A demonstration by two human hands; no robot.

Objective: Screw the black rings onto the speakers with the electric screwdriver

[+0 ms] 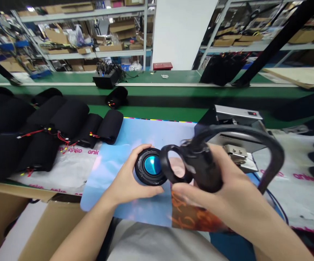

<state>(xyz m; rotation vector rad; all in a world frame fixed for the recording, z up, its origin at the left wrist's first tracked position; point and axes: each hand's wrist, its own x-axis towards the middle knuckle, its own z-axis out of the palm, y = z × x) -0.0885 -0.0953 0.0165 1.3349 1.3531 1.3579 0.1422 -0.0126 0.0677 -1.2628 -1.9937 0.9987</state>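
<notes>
My left hand (128,179) is curled round a round black speaker unit (150,167) with a shiny blue centre, holding it on the blue printed mat (135,137). My right hand (222,188) grips a black tool (200,166) with a ring-shaped front end (174,168) and a thick black curved cable or handle (271,152) arching over to the right. The ring end sits right beside the speaker unit, touching or nearly touching its right edge.
Several black fabric-covered cylinders with red wires (64,125) lie on a white plastic sheet at the left. A grey metal machine (238,127) stands behind my right hand. Cardboard boxes (15,214) sit at the lower left; a green conveyor (159,90) and shelving run behind.
</notes>
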